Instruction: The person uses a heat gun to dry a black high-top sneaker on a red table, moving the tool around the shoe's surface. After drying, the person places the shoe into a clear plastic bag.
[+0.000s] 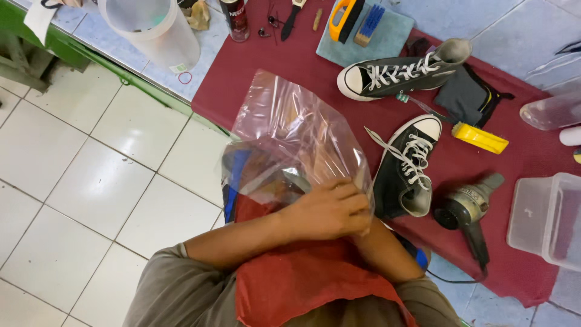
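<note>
Plastic bag (290, 136), clear and crinkled, stands up in front of the person's chest, above a red apron (302, 281) and over the near edge of the counter (423, 15). The left hand (330, 209) is curled closed over the bag's lower right corner, fingers folded in on the plastic. The right hand is hidden behind the left one; only its forearm shows, so whether it grips the bag cannot be told. A dark red cloth (315, 69) covers the middle of the counter. On it, just right of the bag, lies a black high-top sneaker (405, 166) with white laces, its toe pointing away from the person. A second black sneaker (399, 71) lies on its side farther back. Near the first sneaker's heel rests a grey hair dryer (467, 209), its cord trailing off the counter edge. A yellow brush (480, 138) lies between the two shoes and to the right, beside a dark folded cloth (469, 97). A clear plastic box (544, 218) sits at the right edge, and a white bucket (151, 30) stands at the far left of the counter.
</note>
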